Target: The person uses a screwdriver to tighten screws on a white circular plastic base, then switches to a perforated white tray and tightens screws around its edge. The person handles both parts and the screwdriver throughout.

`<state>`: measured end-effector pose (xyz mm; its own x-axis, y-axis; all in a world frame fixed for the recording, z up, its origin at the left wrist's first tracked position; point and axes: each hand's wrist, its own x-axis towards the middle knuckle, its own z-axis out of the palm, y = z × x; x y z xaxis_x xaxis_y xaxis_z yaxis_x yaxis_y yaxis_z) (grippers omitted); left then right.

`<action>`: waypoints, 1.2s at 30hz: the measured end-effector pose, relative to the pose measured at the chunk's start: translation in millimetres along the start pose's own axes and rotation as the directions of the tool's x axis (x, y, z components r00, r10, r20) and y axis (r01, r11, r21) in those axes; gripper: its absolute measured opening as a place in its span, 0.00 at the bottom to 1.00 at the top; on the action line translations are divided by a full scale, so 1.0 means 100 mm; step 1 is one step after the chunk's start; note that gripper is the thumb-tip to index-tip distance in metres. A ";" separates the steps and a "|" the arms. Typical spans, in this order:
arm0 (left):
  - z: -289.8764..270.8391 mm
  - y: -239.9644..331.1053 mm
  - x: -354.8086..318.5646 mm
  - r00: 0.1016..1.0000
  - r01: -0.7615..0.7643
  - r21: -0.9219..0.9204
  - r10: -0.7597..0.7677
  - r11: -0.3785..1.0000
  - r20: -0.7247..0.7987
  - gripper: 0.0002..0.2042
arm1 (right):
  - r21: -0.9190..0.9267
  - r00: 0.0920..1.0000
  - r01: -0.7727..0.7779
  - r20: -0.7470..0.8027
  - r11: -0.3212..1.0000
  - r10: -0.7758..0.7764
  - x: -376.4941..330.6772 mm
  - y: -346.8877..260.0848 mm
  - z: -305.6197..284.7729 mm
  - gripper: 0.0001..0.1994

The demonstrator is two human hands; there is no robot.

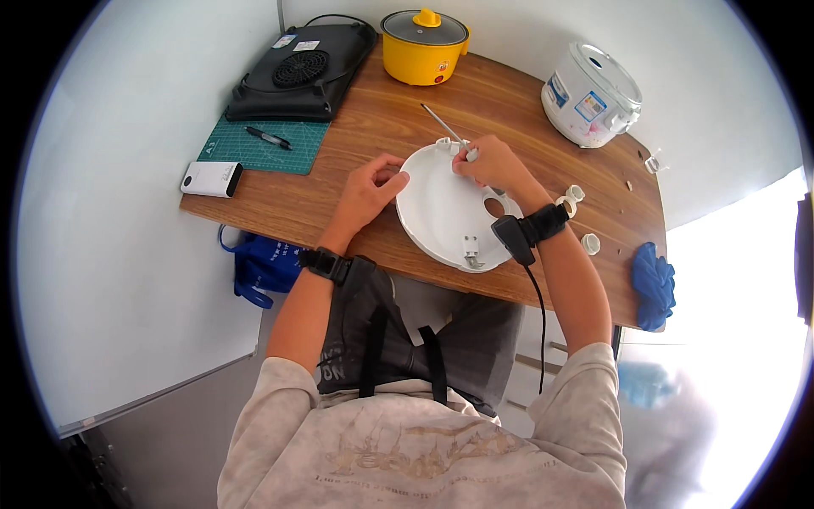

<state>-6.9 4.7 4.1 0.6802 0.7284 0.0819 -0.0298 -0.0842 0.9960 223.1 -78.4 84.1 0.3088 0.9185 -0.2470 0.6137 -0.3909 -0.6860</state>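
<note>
A round white plastic lid (437, 204) lies at the table's front edge, its hollow inner side up. It has a round hole at the right and a small metal bracket (472, 248) near its front rim. My left hand (370, 193) grips the lid's left rim, thumb on the edge and fingers curled. My right hand (496, 165) is closed above the lid's far right part. From it a screwdriver (444, 122) with a thin grey shaft points up and left, past the far rim. My right fingers hide part of the handle and what lies under them.
A yellow electric pot (421, 64) and a white rice cooker (589, 97) stand at the back. Far left are a black cooling stand (297, 72), a green cutting mat (303, 159), a pen (269, 137) and a power bank (212, 179). White caps (590, 243) and blue cloth (653, 287) lie right.
</note>
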 end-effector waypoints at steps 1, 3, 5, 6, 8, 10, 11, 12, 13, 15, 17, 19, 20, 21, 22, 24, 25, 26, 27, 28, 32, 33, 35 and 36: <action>0.00 0.00 0.00 1.000 -0.004 -0.002 0.004 1.000 -0.001 0.13 | 0.012 1.000 0.009 0.006 1.000 -0.009 0.01 0.03 0.00 0.05; 0.00 0.01 0.01 1.000 -0.010 -0.006 0.010 1.000 -0.002 0.13 | 0.069 1.000 0.024 0.016 0.997 -0.025 0.01 0.06 -0.02 0.05; 0.00 0.00 0.01 1.000 -0.009 -0.010 0.009 1.000 0.008 0.13 | 0.158 0.999 0.034 0.021 0.987 -0.038 -0.02 0.08 -0.04 0.05; -0.01 0.00 0.01 1.000 -0.010 -0.010 0.010 1.000 0.008 0.14 | 0.154 0.999 0.036 0.025 0.987 -0.040 -0.03 0.06 -0.05 0.05; -0.01 -0.03 0.02 1.000 -0.015 0.008 0.015 1.000 0.008 0.14 | 0.147 0.998 0.038 0.033 0.988 -0.044 -0.10 0.03 -0.07 0.05; -0.02 -0.05 0.02 0.999 -0.035 0.016 0.035 0.999 0.007 0.14 | 0.131 0.998 0.007 0.057 0.991 -0.015 -0.16 0.02 -0.11 0.06; -0.01 -0.05 0.02 0.998 -0.055 0.012 0.055 0.998 0.004 0.14 | 0.123 0.998 -0.009 0.068 0.992 0.000 -0.20 0.01 -0.13 0.07; -0.01 -0.05 0.03 0.997 -0.075 0.007 0.075 0.997 0.003 0.15 | 0.139 0.999 -0.007 0.054 0.990 0.000 -0.26 -0.02 -0.16 0.07; -0.01 -0.07 0.03 0.997 -0.072 0.008 0.072 0.997 -0.003 0.15 | 0.156 0.999 -0.006 0.040 0.988 -0.001 -0.35 -0.06 -0.19 0.07; -0.01 -0.09 0.04 0.998 -0.068 0.011 0.068 0.998 -0.009 0.15 | 0.186 1.000 0.013 0.014 0.982 -0.016 -0.46 -0.01 -0.24 0.09; 0.01 -0.08 0.04 1.000 -0.008 0.021 0.008 1.000 -0.004 0.14 | 0.211 0.999 0.047 -0.010 0.976 -0.046 -0.55 0.15 -0.31 0.11; 0.00 -0.06 0.02 1.000 0.008 0.032 -0.008 0.999 -0.012 0.14 | 0.244 0.999 0.014 -0.039 0.970 -0.005 -0.73 0.12 -0.40 0.11; 0.00 -0.07 0.02 1.000 -0.007 0.035 0.008 0.999 -0.019 0.14 | 0.261 0.998 -0.001 -0.053 0.965 0.016 -0.83 0.12 -0.42 0.12; 0.01 -0.07 0.02 0.999 -0.024 0.036 0.025 0.999 -0.022 0.14 | 0.297 0.996 0.021 -0.087 0.955 0.006 -0.92 0.15 -0.43 0.12; 0.02 -0.07 0.02 0.999 -0.045 0.030 0.046 0.999 -0.024 0.14 | 0.331 0.992 0.044 -0.122 0.943 -0.003 -1.01 0.19 -0.44 0.12; 0.05 -0.07 0.02 0.996 -0.086 0.018 0.086 0.996 -0.028 0.15 | 0.376 0.988 0.078 -0.151 0.923 -0.022 -1.20 0.27 -0.45 0.14; 0.05 -0.07 0.02 0.997 -0.081 0.014 0.081 0.997 -0.016 0.15 | 0.388 0.989 0.087 -0.146 0.918 -0.032 -1.29 0.31 -0.45 0.15; 0.05 -0.07 0.02 0.997 -0.075 0.009 0.075 0.997 -0.005 0.16 | 0.400 0.989 0.096 -0.140 0.911 -0.043 -1.37 0.34 -0.44 0.17; 0.04 -0.07 0.02 0.997 -0.071 0.004 0.071 0.997 0.008 0.17 | 0.427 0.991 0.099 -0.126 0.899 -0.049 -1.47 0.37 -0.40 0.18; 0.03 -0.07 0.03 0.995 -0.094 0.018 0.093 0.995 0.023 0.17 | 0.453 0.992 0.101 -0.111 0.886 -0.056 -1.56 0.41 -0.37 0.19; 0.03 0.00 0.05 0.989 -0.121 0.123 0.109 0.985 0.100 0.19 | 0.465 0.994 0.073 -0.103 0.882 -0.028 -1.67 0.55 -0.28 0.20; 0.02 0.05 0.04 0.989 -0.113 0.164 0.094 0.980 0.116 0.20 | 0.459 0.992 0.084 -0.121 0.884 -0.032 -1.67 0.59 -0.24 0.20; 0.02 0.07 0.07 0.981 -0.156 0.211 0.125 0.965 0.150 0.20 | 0.490 0.986 0.125 -0.157 0.863 -0.053 -1.65 0.68 -0.19 0.20; 0.04 0.13 0.07 0.977 -0.173 0.236 0.136 0.956 0.165 0.21 | 0.488 0.985 0.123 -0.165 0.864 -0.047 -1.65 0.70 -0.17 0.19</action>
<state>0.4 6.4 17.4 0.7815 0.5876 0.2097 0.0265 -0.3671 0.9298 227.7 -258.5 88.6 0.3957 0.9131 -0.0984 0.2137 -0.1958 -0.9571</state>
